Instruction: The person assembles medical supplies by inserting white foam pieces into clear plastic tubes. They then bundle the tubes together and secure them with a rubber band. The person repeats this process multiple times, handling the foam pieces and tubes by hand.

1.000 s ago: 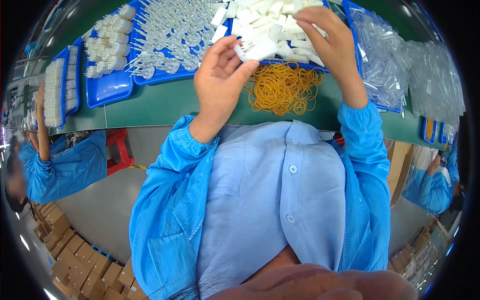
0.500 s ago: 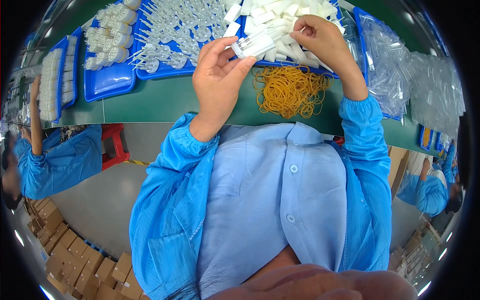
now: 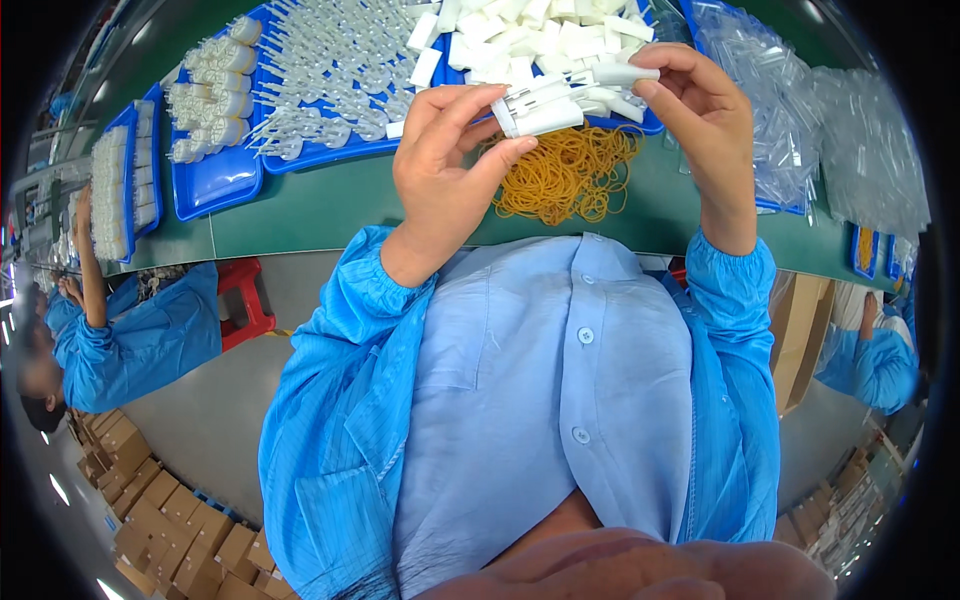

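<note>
My left hand (image 3: 440, 170) grips the clear round base of a pronged plastic part (image 3: 508, 117) between thumb and fingers. White foam sleeves (image 3: 552, 118) sit on some of its prongs, which point right. My right hand (image 3: 715, 115) pinches another white foam piece (image 3: 618, 74) by its right end; its left end is at the tip of a prong. Behind the hands, a heap of loose white foam pieces (image 3: 545, 38) lies in a blue tray. Yellow-brown rubber bands (image 3: 565, 178) are piled on the green table just below the held part.
Left of the foam is a tray of clear pronged parts (image 3: 345, 65). Farther left, a blue tray (image 3: 218, 190) holds white bundled pieces (image 3: 215, 95). Clear plastic tubes (image 3: 775, 115) and clear bags (image 3: 865, 150) lie at right. Co-workers in blue sit at both sides.
My right hand has moved right and lifted out a white foam piece, now at the prong tips. The left hand has turned the pronged part slightly and shifted it right.
</note>
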Tool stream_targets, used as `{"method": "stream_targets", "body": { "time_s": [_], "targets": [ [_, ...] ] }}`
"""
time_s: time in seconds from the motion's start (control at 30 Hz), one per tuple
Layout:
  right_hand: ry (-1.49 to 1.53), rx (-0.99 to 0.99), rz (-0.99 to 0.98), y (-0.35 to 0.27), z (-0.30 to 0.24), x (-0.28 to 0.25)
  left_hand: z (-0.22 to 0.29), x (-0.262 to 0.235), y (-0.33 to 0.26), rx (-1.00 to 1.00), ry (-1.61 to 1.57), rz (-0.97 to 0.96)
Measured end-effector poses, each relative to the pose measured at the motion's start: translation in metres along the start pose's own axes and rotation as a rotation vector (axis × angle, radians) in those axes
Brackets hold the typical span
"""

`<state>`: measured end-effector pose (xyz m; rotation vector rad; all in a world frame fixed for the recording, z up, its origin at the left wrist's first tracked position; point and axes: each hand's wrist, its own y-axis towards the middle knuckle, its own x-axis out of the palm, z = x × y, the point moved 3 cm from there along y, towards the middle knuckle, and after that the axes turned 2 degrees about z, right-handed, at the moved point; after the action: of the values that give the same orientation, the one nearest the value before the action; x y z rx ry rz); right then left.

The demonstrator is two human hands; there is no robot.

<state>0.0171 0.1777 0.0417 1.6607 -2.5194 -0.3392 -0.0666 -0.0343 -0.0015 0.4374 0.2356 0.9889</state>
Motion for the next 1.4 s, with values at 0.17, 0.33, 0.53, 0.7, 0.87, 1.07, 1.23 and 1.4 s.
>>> {"method": "stream_targets", "body": {
  "time_s": [0.17, 0.33, 0.53, 0.7, 0.87, 1.07, 1.23, 1.4],
  "targets": [
    [-0.042, 0.040, 0.040, -0.014, -0.003, -0.006, 0.006, 0.010, -0.001, 0.079, 0.086, -0.035],
    [0.012, 0.046, 0.030, -0.017, -0.002, -0.006, 0.006, 0.016, 0.000, 0.082, 0.104, -0.057],
    [0.088, 0.036, 0.037, -0.013, 0.002, -0.008, 0.003, 0.015, 0.000, 0.044, 0.084, -0.054],
    [0.049, 0.029, 0.042, -0.013, -0.001, 0.000, 0.001, 0.011, -0.001, 0.053, 0.109, -0.033],
    [0.007, 0.023, 0.056, -0.013, -0.002, 0.004, 0.005, 0.009, -0.002, 0.101, 0.199, -0.048],
    [0.096, 0.057, -0.051, -0.014, 0.004, 0.010, 0.008, 0.008, -0.002, 0.140, 0.271, -0.045],
    [0.191, 0.062, -0.145, -0.011, 0.011, 0.005, 0.006, 0.008, -0.002, 0.093, 0.193, -0.035],
    [0.107, -0.046, -0.212, -0.009, 0.020, 0.005, 0.006, 0.010, -0.003, 0.075, 0.167, -0.069]
  ]
}}
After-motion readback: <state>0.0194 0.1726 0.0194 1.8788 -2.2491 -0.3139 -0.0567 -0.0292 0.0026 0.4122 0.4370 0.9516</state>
